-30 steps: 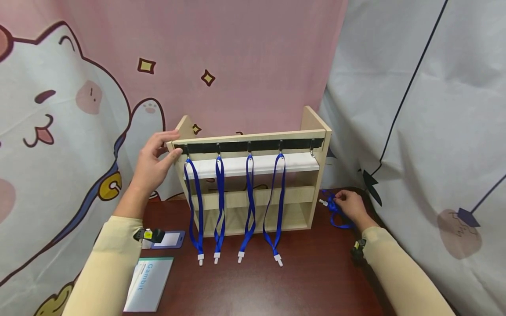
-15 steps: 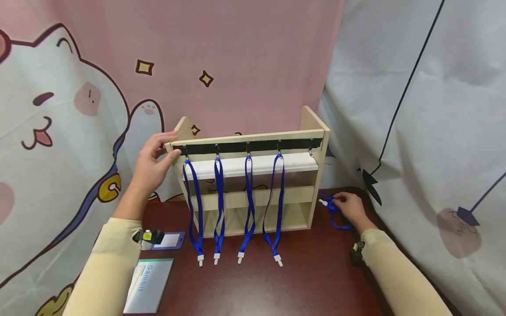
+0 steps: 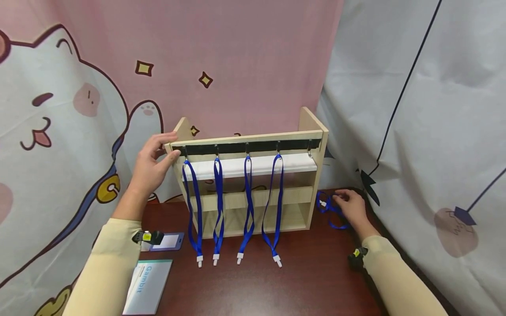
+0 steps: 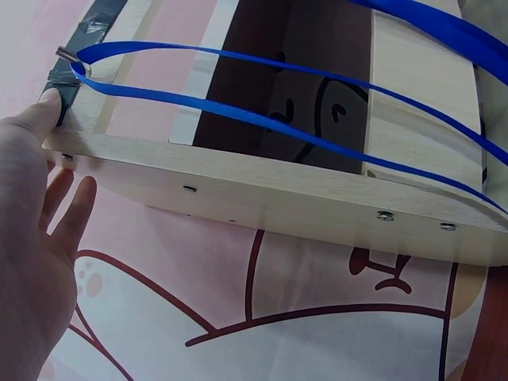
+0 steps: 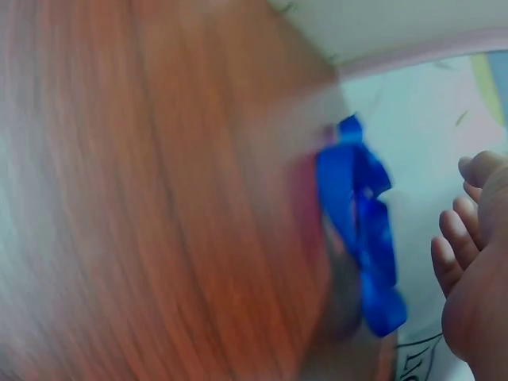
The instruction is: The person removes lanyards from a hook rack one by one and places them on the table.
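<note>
Our left hand (image 3: 152,164) rests on the upper left corner of the wooden rack (image 3: 312,127), fingers straight and loosely apart, thumb by the black hook strip (image 3: 261,146). Our right hand (image 3: 349,205) sits right of centre beside the rack, fingertips curled onto the loose blue lanyard (image 3: 330,215) bunched on the brown table (image 3: 316,276); whether they pinch it we cannot tell. We judge it light, limp, slippery ribbon, best taken near its white clip (image 3: 323,203). Count: four hung lanyards (image 3: 248,197), one loose; five hooks, rightmost bare. Lower left: one badge holder (image 3: 168,240), one booklet (image 3: 148,285).
</note>
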A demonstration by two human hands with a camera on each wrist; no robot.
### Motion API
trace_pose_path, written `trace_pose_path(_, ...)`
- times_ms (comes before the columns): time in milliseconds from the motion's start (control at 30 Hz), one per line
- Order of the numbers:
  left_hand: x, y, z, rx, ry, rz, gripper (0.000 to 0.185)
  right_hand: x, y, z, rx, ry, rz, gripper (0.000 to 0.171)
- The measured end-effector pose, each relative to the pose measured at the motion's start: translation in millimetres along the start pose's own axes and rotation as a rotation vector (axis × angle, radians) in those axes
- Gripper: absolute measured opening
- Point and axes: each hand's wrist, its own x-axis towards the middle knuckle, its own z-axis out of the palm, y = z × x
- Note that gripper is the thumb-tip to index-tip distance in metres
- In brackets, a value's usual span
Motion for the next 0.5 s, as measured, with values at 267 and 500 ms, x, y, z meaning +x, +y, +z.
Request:
trace_pose_path(267,-1.5,-0.8,-0.2,0.014,0.003,-0.006,0.037,-14,-43,-10,0.151,0.156,-0.006,0.025)
trace_pose_path(500,-3.0,17.6,1.6,0.014,0.009,0.008,0.035,-35,-94,-17,0.263,0.291,-0.149,0.017)
